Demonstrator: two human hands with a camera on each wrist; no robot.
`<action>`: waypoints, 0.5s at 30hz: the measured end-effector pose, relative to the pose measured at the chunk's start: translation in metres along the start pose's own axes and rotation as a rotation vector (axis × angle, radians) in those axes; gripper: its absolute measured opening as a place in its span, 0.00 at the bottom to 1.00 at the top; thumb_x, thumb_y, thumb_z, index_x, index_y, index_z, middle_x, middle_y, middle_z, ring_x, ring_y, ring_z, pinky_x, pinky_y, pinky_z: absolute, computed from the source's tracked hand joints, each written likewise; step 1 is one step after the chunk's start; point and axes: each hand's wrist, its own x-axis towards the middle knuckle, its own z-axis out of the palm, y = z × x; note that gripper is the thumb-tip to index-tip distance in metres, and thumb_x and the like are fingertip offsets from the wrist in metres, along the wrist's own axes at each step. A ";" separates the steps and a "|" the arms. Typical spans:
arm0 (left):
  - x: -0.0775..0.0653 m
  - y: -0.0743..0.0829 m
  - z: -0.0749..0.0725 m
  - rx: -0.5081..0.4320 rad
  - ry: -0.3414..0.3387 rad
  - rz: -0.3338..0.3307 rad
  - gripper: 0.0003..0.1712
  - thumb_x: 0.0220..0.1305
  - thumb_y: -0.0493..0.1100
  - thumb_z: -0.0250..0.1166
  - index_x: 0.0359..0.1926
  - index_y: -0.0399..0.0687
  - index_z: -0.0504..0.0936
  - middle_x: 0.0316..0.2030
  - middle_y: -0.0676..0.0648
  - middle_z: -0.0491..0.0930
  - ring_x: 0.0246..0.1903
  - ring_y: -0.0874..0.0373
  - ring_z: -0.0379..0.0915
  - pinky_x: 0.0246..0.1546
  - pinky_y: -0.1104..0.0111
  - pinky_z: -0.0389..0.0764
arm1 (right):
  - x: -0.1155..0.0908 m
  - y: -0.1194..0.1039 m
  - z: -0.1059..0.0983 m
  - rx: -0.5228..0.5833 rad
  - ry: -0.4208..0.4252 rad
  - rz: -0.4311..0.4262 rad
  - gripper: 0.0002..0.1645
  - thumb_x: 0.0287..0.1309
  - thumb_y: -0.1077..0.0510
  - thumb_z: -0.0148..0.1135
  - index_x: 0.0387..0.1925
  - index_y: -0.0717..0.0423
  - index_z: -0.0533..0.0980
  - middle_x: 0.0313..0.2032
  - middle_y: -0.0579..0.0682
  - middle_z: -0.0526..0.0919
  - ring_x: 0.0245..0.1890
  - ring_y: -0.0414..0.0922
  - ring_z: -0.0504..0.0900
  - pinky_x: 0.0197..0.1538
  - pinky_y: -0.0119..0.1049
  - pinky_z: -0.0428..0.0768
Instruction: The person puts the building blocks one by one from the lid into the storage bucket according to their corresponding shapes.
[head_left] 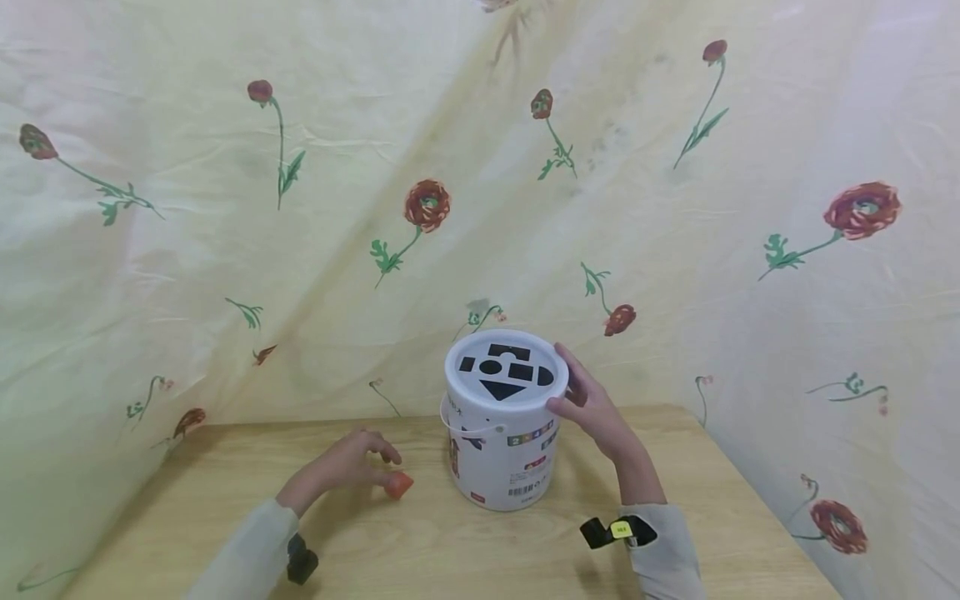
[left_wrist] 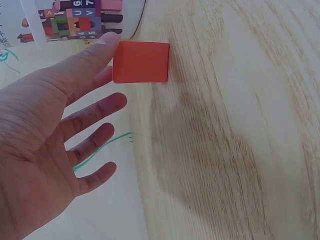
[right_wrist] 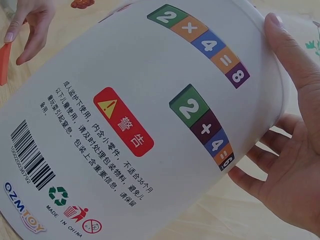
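Note:
My left hand [head_left: 347, 468] pinches a red block [head_left: 399, 484] between thumb and index finger, low over the table and left of the bucket. In the left wrist view the red block [left_wrist: 141, 62] shows a flat rectangular face; the other fingers [left_wrist: 95, 113] are spread apart from it. A white toy bucket [head_left: 504, 454] stands upright, its white lid [head_left: 465, 385] cut with several shaped holes, among them a circle, a triangle and rectangles. My right hand [head_left: 596, 412] holds the bucket's upper right side, thumb at the lid's rim and fingers round the far side.
Under the bucket is a light wooden table [head_left: 420, 550]. A thin white handle [head_left: 468, 432] hangs on the bucket's left front. Behind the table and along both sides hangs a flowered cloth [head_left: 337, 250].

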 end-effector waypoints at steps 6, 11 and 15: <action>0.002 0.001 0.000 -0.011 -0.031 -0.037 0.23 0.51 0.53 0.79 0.45 0.46 0.89 0.41 0.49 0.87 0.45 0.53 0.75 0.46 0.55 0.75 | 0.000 -0.001 0.000 -0.001 -0.001 -0.005 0.54 0.65 0.53 0.65 0.82 0.41 0.44 0.82 0.50 0.46 0.81 0.61 0.46 0.75 0.66 0.53; 0.000 0.003 0.001 0.031 -0.005 -0.091 0.25 0.49 0.54 0.80 0.45 0.46 0.88 0.41 0.51 0.86 0.46 0.51 0.74 0.47 0.54 0.75 | 0.000 -0.001 0.000 0.000 -0.004 -0.008 0.54 0.64 0.53 0.66 0.82 0.42 0.44 0.82 0.50 0.46 0.81 0.61 0.46 0.75 0.67 0.53; -0.004 0.005 0.003 0.096 0.049 -0.109 0.22 0.48 0.54 0.81 0.40 0.48 0.88 0.40 0.53 0.85 0.46 0.49 0.75 0.46 0.54 0.75 | 0.000 0.000 0.000 0.000 -0.005 -0.006 0.54 0.64 0.53 0.65 0.82 0.41 0.44 0.82 0.49 0.46 0.81 0.61 0.46 0.74 0.67 0.53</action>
